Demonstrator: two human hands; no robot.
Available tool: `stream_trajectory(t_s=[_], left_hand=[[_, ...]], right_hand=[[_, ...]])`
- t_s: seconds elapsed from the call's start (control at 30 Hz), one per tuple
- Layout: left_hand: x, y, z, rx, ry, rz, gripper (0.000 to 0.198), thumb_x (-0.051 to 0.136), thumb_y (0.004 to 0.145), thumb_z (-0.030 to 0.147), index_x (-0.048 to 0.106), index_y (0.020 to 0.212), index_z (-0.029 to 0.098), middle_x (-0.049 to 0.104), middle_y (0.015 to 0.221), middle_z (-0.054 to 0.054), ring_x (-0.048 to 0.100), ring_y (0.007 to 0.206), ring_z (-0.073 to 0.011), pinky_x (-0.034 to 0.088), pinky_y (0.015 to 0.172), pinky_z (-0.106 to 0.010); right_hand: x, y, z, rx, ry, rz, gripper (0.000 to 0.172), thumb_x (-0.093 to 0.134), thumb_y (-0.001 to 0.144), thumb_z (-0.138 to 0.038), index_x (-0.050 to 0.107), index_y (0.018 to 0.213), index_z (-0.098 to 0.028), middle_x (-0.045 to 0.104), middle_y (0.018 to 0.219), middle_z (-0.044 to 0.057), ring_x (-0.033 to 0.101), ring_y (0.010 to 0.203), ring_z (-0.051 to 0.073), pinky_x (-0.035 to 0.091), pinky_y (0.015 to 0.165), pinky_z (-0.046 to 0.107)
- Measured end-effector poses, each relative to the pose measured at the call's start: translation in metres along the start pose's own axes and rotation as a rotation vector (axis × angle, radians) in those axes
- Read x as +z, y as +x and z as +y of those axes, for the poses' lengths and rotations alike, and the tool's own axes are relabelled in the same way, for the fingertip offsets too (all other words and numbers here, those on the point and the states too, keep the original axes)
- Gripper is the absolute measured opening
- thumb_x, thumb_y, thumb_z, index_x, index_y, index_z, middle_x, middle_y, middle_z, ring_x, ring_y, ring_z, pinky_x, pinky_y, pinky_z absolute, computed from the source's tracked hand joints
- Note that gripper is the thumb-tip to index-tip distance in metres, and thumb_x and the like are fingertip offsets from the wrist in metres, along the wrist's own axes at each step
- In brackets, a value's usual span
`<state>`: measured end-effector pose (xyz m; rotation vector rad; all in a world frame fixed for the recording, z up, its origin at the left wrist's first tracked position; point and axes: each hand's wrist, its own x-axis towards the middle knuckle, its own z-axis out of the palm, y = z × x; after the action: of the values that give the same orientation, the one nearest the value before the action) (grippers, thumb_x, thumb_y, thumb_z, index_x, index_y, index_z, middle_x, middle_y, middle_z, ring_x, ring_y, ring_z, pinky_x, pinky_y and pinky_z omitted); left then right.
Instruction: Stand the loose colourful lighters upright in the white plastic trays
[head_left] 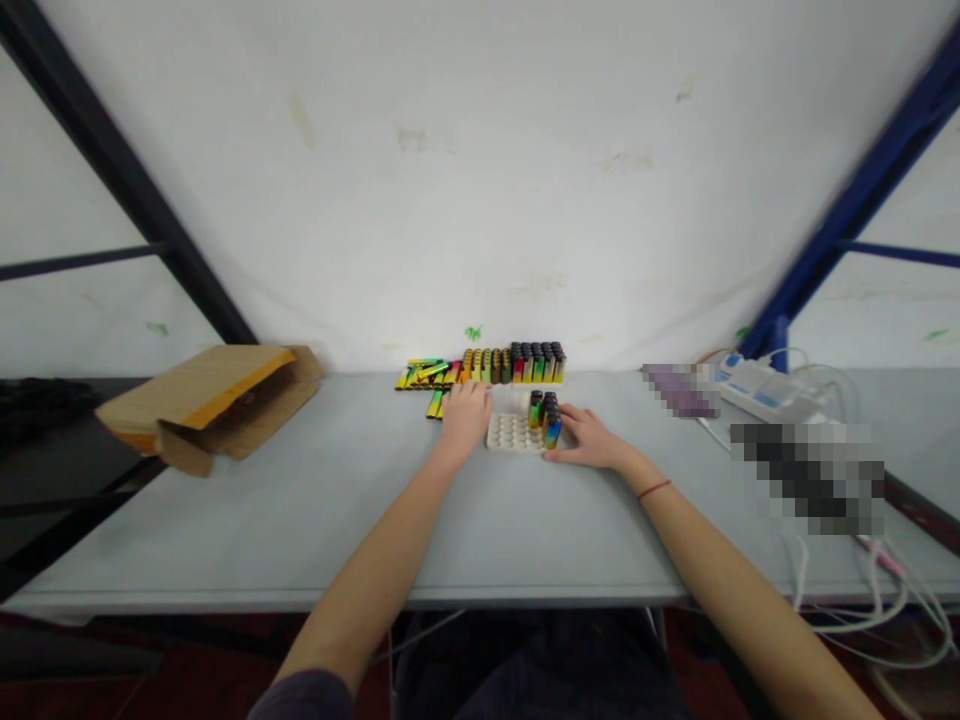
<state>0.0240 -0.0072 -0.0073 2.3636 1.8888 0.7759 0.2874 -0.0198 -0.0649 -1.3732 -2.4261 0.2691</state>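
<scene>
A white tray with round holes (510, 433) lies on the grey table (375, 500) in front of me. Several colourful lighters (545, 416) stand upright in its right side. My left hand (465, 414) rests at the tray's left edge, fingers curled down toward loose lighters (433, 378) lying flat behind it; what it holds, if anything, is hidden. My right hand (591, 436) lies against the tray's right side, thumb touching a standing lighter, fingers partly stretched. A row of upright lighters (517, 364) stands against the white wall.
An open brown cardboard box (206, 405) lies on its side at the table's left. A white power strip (761, 392) with tangled cables sits at the right, beside blurred-out items. Dark metal shelf posts rise on both sides.
</scene>
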Motion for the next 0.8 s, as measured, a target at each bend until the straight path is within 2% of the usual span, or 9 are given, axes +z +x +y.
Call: stream_trajectory(t_s=[0.07,0.13,0.23,0.3,0.4,0.5,0.7,0.8], left_hand=[[-0.005,0.002,-0.012,-0.117,0.157,-0.031,0.038,0.042,0.099,0.025,0.072,0.121,0.018,0.063,0.133,-0.02,0.051,0.125,-0.0381,0.043,0.101,-0.051],[-0.007,0.004,-0.02,-0.167,0.241,-0.083,0.037,0.044,0.099,0.027,0.075,0.118,0.018,0.061,0.136,-0.021,0.048,0.127,-0.0406,0.044,0.098,-0.053],[-0.007,0.006,-0.024,-0.131,0.261,-0.188,0.036,0.044,0.099,0.027,0.076,0.113,0.019,0.062,0.134,-0.02,0.049,0.127,-0.0379,0.044,0.097,-0.052],[-0.006,0.006,-0.023,-0.099,0.236,-0.231,0.034,0.046,0.098,0.026,0.073,0.116,0.018,0.064,0.132,-0.018,0.053,0.124,-0.0348,0.044,0.098,-0.05],[-0.004,0.007,-0.021,-0.118,0.225,-0.183,0.037,0.049,0.097,0.028,0.067,0.126,0.015,0.063,0.133,-0.02,0.056,0.122,-0.034,0.045,0.098,-0.047],[-0.002,0.007,-0.023,-0.158,0.266,-0.141,0.036,0.049,0.097,0.029,0.067,0.126,0.015,0.062,0.136,-0.022,0.055,0.124,-0.0366,0.043,0.099,-0.049],[-0.001,0.006,-0.02,-0.109,0.231,-0.183,0.034,0.052,0.097,0.031,0.067,0.125,0.017,0.065,0.13,-0.019,0.057,0.123,-0.0351,0.042,0.101,-0.05],[0.0,0.006,-0.015,-0.118,0.236,-0.227,0.035,0.046,0.1,0.027,0.068,0.123,0.013,0.065,0.128,-0.021,0.061,0.12,-0.0344,0.043,0.101,-0.048]], right_hand=[[-0.001,0.0,0.0,-0.005,0.001,-0.005,0.087,0.065,0.08,-0.076,0.055,0.147,-0.021,0.047,0.157,0.019,0.045,0.143,0.04,0.031,0.119,0.061],[-0.002,0.0,0.0,-0.005,0.002,-0.01,0.087,0.066,0.08,-0.077,0.056,0.146,-0.021,0.047,0.156,0.019,0.046,0.142,0.04,0.032,0.119,0.06],[-0.003,0.0,-0.001,-0.004,0.002,-0.013,0.087,0.066,0.08,-0.077,0.057,0.146,-0.021,0.048,0.156,0.019,0.046,0.143,0.04,0.032,0.119,0.06],[-0.004,0.0,-0.001,-0.003,0.002,-0.019,0.088,0.065,0.08,-0.078,0.056,0.146,-0.019,0.046,0.157,0.02,0.044,0.144,0.04,0.031,0.12,0.06],[-0.003,-0.001,-0.002,0.002,0.005,-0.024,0.09,0.065,0.08,-0.078,0.055,0.146,-0.018,0.045,0.158,0.021,0.043,0.145,0.04,0.03,0.12,0.06],[-0.003,-0.001,-0.001,0.008,0.011,-0.019,0.088,0.066,0.08,-0.077,0.056,0.146,-0.02,0.046,0.158,0.02,0.043,0.145,0.039,0.029,0.12,0.061],[-0.002,0.0,0.0,-0.003,0.011,-0.015,0.086,0.066,0.08,-0.075,0.055,0.147,-0.021,0.046,0.158,0.019,0.044,0.144,0.04,0.03,0.119,0.061],[-0.002,0.0,0.0,-0.003,0.013,-0.008,0.085,0.067,0.08,-0.074,0.055,0.146,-0.022,0.046,0.158,0.019,0.044,0.143,0.04,0.03,0.119,0.062]])
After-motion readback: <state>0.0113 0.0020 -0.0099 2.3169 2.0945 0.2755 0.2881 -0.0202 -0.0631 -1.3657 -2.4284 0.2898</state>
